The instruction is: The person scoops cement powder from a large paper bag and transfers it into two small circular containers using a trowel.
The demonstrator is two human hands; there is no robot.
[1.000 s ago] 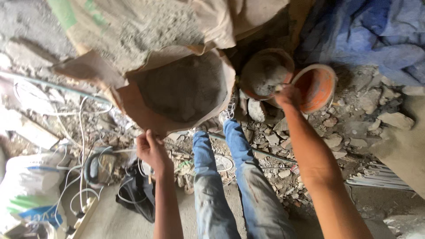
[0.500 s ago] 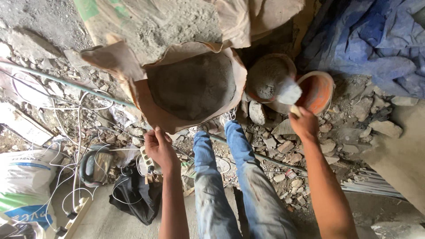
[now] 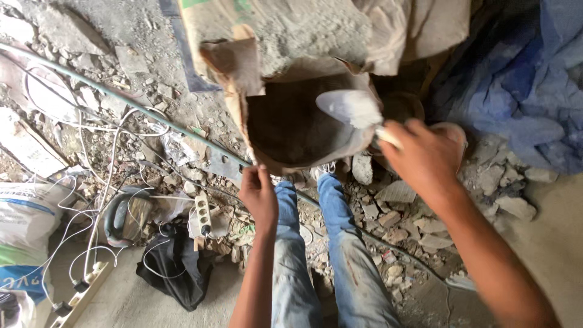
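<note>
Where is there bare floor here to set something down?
Smooth floor shows right of the rubble, below the blue tarp, and between the black bag and left hand. Cables and rubble crowd the rest.

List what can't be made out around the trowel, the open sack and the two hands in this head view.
- Trowel: handle hidden inside the right hand; blade blurred.
- Open sack: contents too dark to identify.
- Bowl: mostly hidden behind the right hand.
- Left hand: whether it grips the sack's lower rim or only touches it is unclear.
- Both forearms: cut off by the bottom edge.
</note>
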